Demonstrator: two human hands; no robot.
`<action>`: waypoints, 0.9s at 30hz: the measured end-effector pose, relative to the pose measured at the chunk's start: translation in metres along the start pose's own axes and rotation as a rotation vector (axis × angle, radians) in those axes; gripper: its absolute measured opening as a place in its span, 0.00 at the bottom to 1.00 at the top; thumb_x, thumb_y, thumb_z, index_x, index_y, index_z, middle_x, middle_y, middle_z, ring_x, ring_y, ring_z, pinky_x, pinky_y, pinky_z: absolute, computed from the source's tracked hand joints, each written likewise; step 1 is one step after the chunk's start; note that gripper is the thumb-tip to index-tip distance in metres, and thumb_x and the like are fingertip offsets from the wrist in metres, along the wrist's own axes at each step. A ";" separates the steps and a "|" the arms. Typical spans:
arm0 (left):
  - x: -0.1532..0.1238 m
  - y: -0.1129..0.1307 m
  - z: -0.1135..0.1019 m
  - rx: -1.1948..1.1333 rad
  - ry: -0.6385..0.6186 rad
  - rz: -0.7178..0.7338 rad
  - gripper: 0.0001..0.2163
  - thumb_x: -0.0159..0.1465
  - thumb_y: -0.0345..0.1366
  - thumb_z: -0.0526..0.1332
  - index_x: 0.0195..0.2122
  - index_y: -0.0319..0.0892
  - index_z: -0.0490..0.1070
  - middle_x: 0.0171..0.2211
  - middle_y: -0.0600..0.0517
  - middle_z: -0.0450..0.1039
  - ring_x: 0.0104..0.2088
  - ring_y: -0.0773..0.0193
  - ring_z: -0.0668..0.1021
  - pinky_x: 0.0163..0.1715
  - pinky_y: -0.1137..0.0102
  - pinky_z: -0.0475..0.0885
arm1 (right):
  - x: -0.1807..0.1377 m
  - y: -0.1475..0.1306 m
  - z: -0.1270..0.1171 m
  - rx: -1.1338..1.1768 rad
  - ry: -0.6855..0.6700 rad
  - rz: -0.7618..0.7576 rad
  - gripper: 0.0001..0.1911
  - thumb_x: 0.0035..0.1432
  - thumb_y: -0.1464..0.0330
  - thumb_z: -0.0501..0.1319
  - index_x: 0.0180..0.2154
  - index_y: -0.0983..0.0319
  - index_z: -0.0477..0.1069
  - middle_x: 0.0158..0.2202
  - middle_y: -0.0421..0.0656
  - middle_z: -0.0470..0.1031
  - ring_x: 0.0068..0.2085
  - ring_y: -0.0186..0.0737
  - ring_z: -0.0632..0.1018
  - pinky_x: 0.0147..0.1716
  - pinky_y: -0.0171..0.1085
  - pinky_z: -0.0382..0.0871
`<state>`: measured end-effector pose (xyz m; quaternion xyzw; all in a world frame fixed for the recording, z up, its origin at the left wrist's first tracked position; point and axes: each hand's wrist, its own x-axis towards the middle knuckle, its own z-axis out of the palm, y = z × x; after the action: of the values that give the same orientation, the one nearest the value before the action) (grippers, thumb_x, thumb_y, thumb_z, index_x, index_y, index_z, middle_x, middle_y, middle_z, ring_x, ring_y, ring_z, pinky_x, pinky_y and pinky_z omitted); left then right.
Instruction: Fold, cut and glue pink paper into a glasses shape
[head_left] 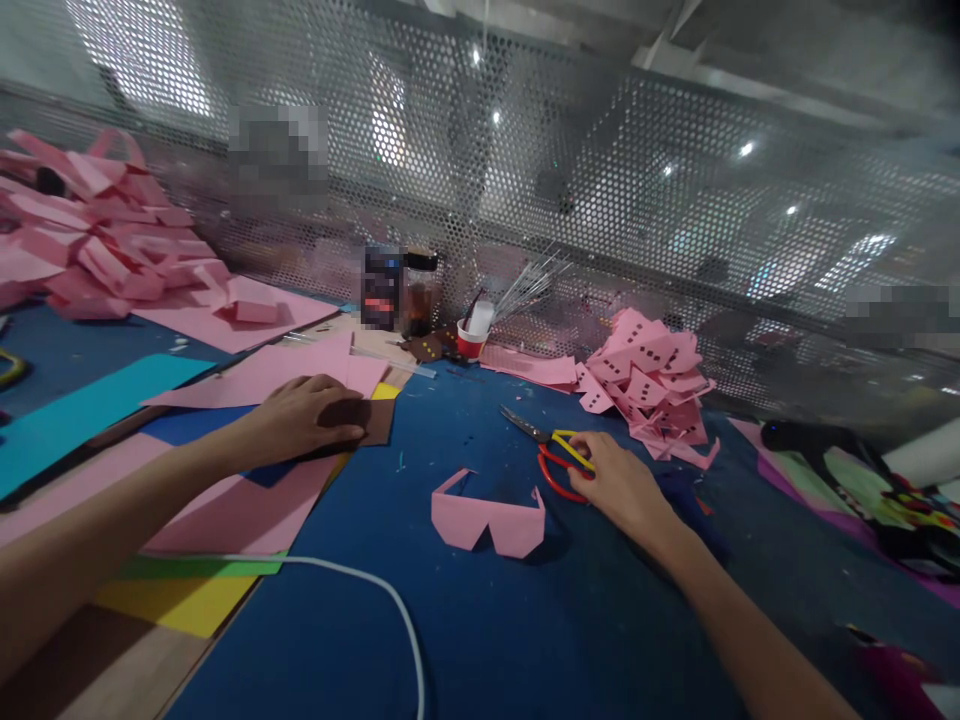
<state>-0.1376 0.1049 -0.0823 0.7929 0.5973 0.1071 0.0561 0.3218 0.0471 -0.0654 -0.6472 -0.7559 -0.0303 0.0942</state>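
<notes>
My left hand [311, 418] is closed at the left end of a piece of brown paper [381, 422], over a stack of coloured sheets; the palm hides part of it. On the blue table, my right hand [611, 480] has its fingers on the handles of scissors [551, 440], one loop yellow and one red. The scissors' blades point away to the left. Between my hands stands a folded pink paper pair of glasses [487, 520], its side arms bent back. Pink sheets [262, 515] lie beneath my left forearm.
Pink paper pieces are heaped far left [105, 240], and dotted pink pieces [649, 385] at right. A red-and-white cup [472, 340] with thin sticks stands by the perforated metal screen [525, 170]. A white cable [375, 580] crosses the front. Teal paper [90, 415] lies left.
</notes>
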 end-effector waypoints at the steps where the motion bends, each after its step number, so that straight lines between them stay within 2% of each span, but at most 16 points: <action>1: 0.000 -0.001 0.000 0.010 -0.014 0.021 0.33 0.60 0.63 0.56 0.59 0.48 0.69 0.55 0.44 0.69 0.55 0.45 0.67 0.56 0.58 0.57 | -0.001 0.000 0.000 -0.009 0.003 -0.010 0.18 0.57 0.68 0.59 0.50 0.60 0.70 0.47 0.48 0.77 0.45 0.50 0.79 0.42 0.42 0.68; 10: 0.000 -0.005 0.000 0.027 -0.060 0.063 0.34 0.59 0.64 0.57 0.58 0.46 0.68 0.57 0.43 0.67 0.57 0.46 0.66 0.57 0.58 0.57 | -0.002 0.003 0.005 -0.059 -0.007 -0.011 0.20 0.55 0.65 0.60 0.50 0.62 0.71 0.47 0.49 0.78 0.48 0.52 0.78 0.45 0.45 0.67; 14: 0.001 -0.005 0.001 0.010 -0.047 0.065 0.33 0.58 0.63 0.59 0.57 0.45 0.68 0.56 0.44 0.68 0.56 0.47 0.66 0.57 0.59 0.58 | -0.002 0.005 0.001 -0.092 0.017 -0.003 0.16 0.56 0.62 0.62 0.45 0.62 0.74 0.43 0.49 0.78 0.46 0.53 0.78 0.43 0.46 0.67; 21: 0.001 -0.006 0.003 0.004 -0.030 0.107 0.32 0.58 0.61 0.60 0.57 0.45 0.69 0.57 0.44 0.67 0.57 0.49 0.66 0.59 0.58 0.56 | -0.006 -0.003 -0.009 0.157 0.085 0.090 0.14 0.55 0.58 0.64 0.41 0.57 0.74 0.41 0.44 0.79 0.41 0.48 0.79 0.38 0.41 0.68; 27: -0.001 -0.005 0.002 -0.061 -0.002 0.106 0.31 0.57 0.60 0.63 0.53 0.43 0.68 0.55 0.46 0.67 0.56 0.52 0.66 0.56 0.63 0.60 | -0.009 -0.010 -0.015 0.284 0.038 0.170 0.13 0.54 0.59 0.65 0.40 0.57 0.74 0.40 0.43 0.80 0.39 0.47 0.80 0.36 0.41 0.68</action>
<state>-0.1423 0.1054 -0.0860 0.8213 0.5511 0.1272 0.0750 0.3145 0.0338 -0.0517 -0.6882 -0.6932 0.0727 0.2015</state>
